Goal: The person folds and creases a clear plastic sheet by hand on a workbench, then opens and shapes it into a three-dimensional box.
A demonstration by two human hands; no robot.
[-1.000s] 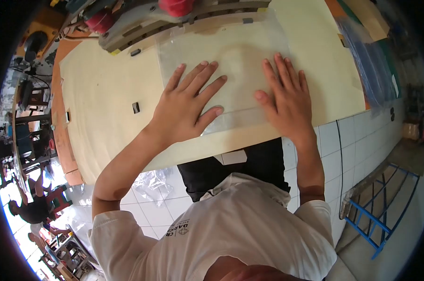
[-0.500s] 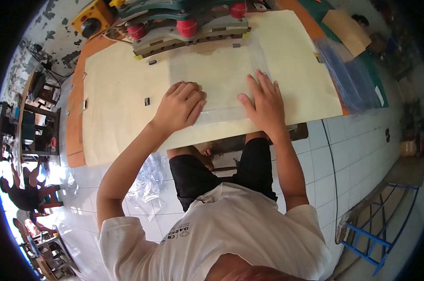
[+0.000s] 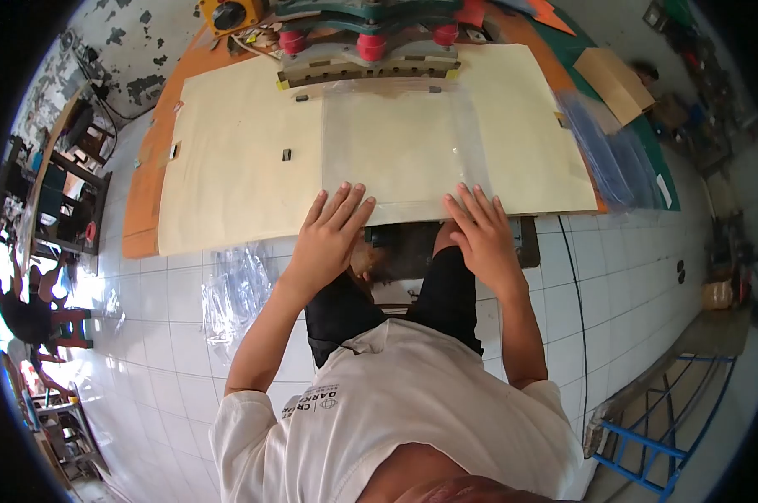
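Observation:
A clear plastic sheet (image 3: 395,142) lies flat on the cream-coloured board (image 3: 236,159), its far edge close to the machine's lower bar. My left hand (image 3: 333,230) is open, fingers stretched out, with the fingertips at the sheet's near left corner. Over the near right corner, my right hand (image 3: 482,235) rests its spread fingertips, also open. Neither hand grips anything. Small dark stop blocks (image 3: 287,155) sit on the board left of the sheet and near its far edge.
The press-like machine (image 3: 369,42) with red cylinders stands at the board's far side. A yellow control box (image 3: 228,15) is at back left. To the right lie a stack of blue-tinted clear plastic (image 3: 609,151) and a brown cardboard piece (image 3: 613,84). Crumpled plastic (image 3: 236,293) is on the floor.
Both hands have drawn back toward my body, from the sheet's middle to its near edge. My left fingers, curled before, are now stretched out. The camera view has shifted.

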